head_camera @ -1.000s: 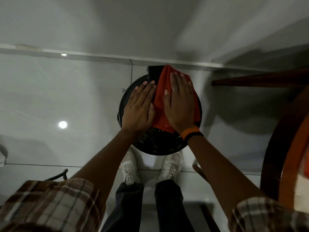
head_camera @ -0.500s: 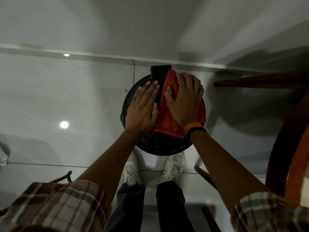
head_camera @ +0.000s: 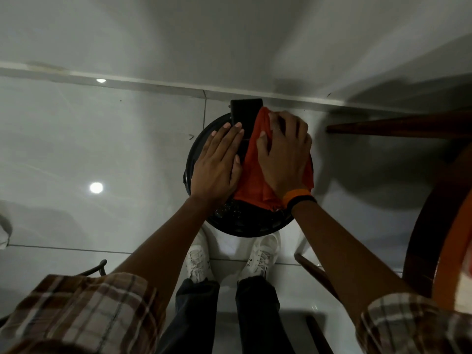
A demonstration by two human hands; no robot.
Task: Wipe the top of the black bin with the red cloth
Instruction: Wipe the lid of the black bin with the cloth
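Pale glossy floor tiles (head_camera: pixel 76 154) carry the bright round reflection of a lamp on the left, and a grey wall (head_camera: pixel 178 34) rises past a pale skirting strip along their far edge. The black bin (head_camera: pixel 245 226) stands on the tiles near that wall, just ahead of a pair of white shoes (head_camera: pixel 263 256), with a black flap at its far rim; its round top is closed, so what it holds cannot be told. The left hand (head_camera: pixel 217 169) lies flat on the left part of the top, fingers straight and pressed together. Just beside it the red cloth (head_camera: pixel 251 180) covers the middle and right of the top (its near edge hangs loose toward the shoes). The right hand (head_camera: pixel 286 154) presses on the cloth, fingers curled and bunching the fabric at the far edge; an orange and black band sits on that wrist. Dark wooden furniture (head_camera: pixel 434 200) with a curved edge stands at the far right, apart from the bin.
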